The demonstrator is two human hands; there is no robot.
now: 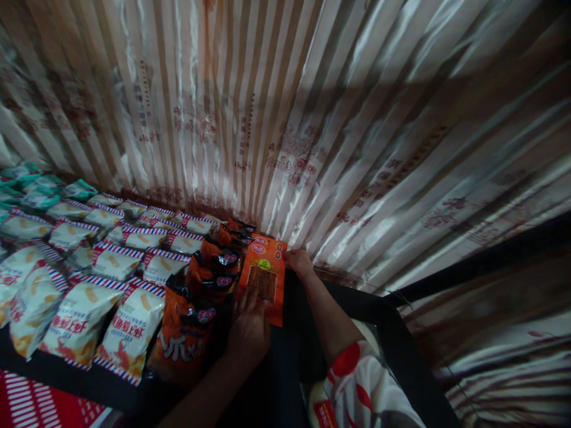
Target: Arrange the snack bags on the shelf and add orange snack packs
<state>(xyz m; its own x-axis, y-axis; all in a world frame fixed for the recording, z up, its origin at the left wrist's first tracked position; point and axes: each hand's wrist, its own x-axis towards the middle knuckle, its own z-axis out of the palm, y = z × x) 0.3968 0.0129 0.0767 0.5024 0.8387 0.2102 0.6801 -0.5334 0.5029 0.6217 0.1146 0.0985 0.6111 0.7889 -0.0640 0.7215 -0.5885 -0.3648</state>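
Note:
A flat orange snack packet [275, 273] with a clear window showing brown strips leans at the right end of the rows of snack bags. My right hand [300, 263] grips its upper right edge. Over its lower left part lie the bent fingers of my left hand [248, 324]; the thumb there is hidden. Just left of the packet stands a column of orange bags with black tops, the nearest being a large orange bag [185, 333]. White chip bags [129, 327] with red and blue striped edges fill several rows further left.
Green bags [33, 184] sit at the far left. Striped, printed sheeting [232, 119] hangs behind the dark shelf [57, 377]. A red slotted basket [44, 401] occupies the lower left corner. A dark frame bar [482, 255] slants across the right.

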